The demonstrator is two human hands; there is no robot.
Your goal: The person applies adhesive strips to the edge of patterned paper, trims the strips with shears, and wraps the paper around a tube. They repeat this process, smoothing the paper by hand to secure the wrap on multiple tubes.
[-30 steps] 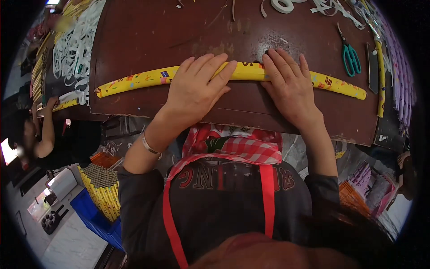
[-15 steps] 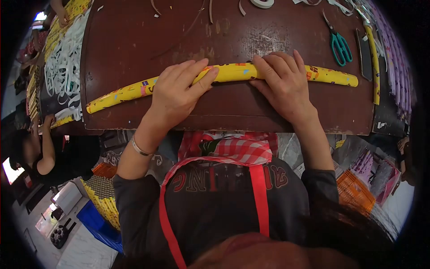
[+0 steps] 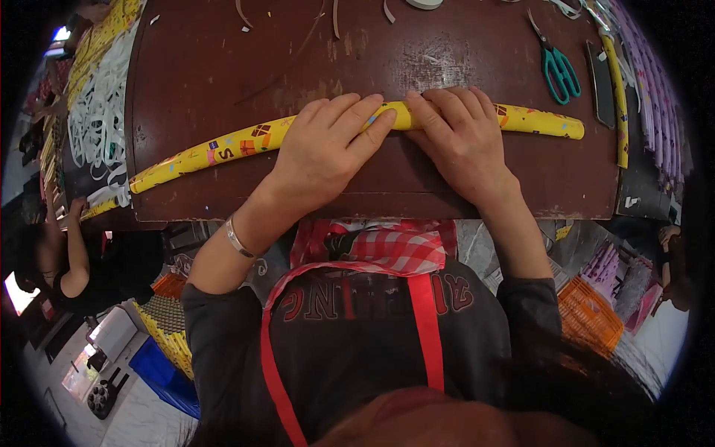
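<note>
A long, slim roll of yellow patterned wrapping paper (image 3: 234,147) lies across the front part of the brown table (image 3: 223,67). Both of its ends show, one well to the left of my hands and one to the right. My left hand (image 3: 320,153) is laid over the middle of the roll, fingers curved across the top and thumb along the near side. Close beside it, my right hand (image 3: 459,145) rests over the roll in the same way, its thumb partly hidden underneath. A small gap of yellow paper shows between the two hands.
Teal-handled scissors (image 3: 560,74) and a dark phone-like slab (image 3: 602,86) lie at the right. Another yellow roll (image 3: 621,127) is beyond them, near purple rolls (image 3: 659,112). White strips (image 3: 97,112) are heaped at the left, where another person (image 3: 74,257) works.
My left hand has slid right along the roll, closer to my right hand, uncovering more printed paper at the left. The view has shifted slightly.
</note>
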